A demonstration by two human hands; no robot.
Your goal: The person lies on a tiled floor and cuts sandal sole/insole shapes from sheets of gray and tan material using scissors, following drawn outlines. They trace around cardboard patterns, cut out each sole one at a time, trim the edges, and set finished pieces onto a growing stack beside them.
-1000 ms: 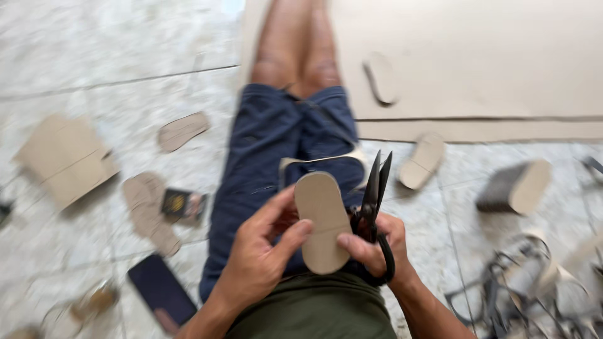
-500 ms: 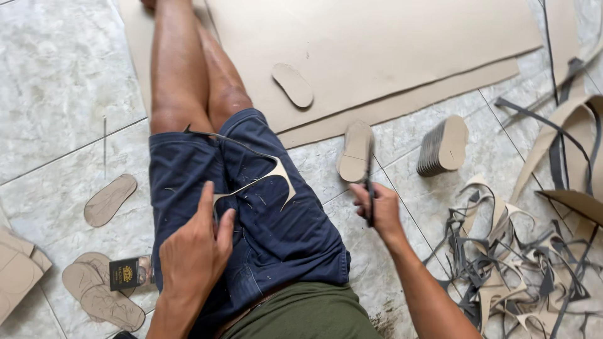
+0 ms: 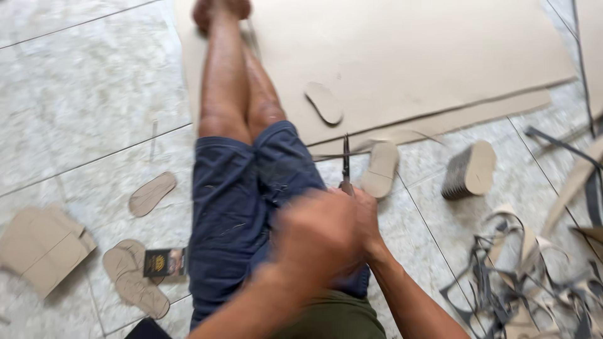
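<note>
seated person, legs stretched along the floor [image 3: 94, 113], blue shorts [image 3: 245, 207]. left hand [image 3: 314, 242]: blurred, lying over the right at the lap's right edge; whether it grips anything cannot be told. right hand [image 3: 364, 220]: mostly hidden behind the left, seemingly closed round the handles of dark scissors [image 3: 345, 164], though the grip itself is covered; the blades stand near upright, tips pointing away from the body, just beside a tan sole-shaped cutout [image 3: 380, 168] lying on the floor at the edge of the large cardboard sheet [image 3: 408, 56]. scissors, by judgement: stiff metal, moderately weighty, sharp at the tip; best taken by the handle loops, blades kept away from the thigh. sole cutouts, by judgement: thin card, light, easily bent; best lifted by the edge or flat across the middle. further items: one cutout [image 3: 324, 102] on the sheet; a stack of cutouts on edge [image 3: 468, 171] to the right; a tangle of dark and tan offcut strips [image 3: 534, 270] lower right; loose cutouts [image 3: 152, 193] and a pair [image 3: 135, 276] left of the leg; a small dark packet [image 3: 157, 262]; folded card pieces [image 3: 44, 248] far left.
</note>
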